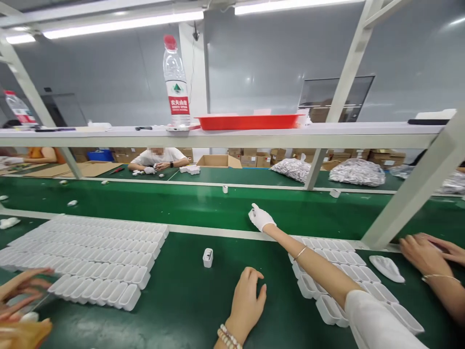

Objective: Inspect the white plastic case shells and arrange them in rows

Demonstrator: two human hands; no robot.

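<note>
My left hand [247, 296], bare with a beaded bracelet, hovers low over the green table; its fingers are loosely bent, thumb apart, nothing in them. Left of it a small white oblong cup [208, 259] stands upright with something dark inside. My right hand [261, 218], in a white glove, reaches over the green conveyor belt [181, 206]. Its fingers are curled together, with a small dark spot at the tips; what they hold cannot be made out. Rows of white oblong cups [334, 259] stand partly hidden under my right forearm.
A larger block of white cups [98, 257] fills the left side. Co-workers' hands [430, 257] are at the right, others at the left edge. A white glove [386, 268] lies right. A shelf [232, 140] with a bottle [177, 87] and red tray [250, 122] crosses above.
</note>
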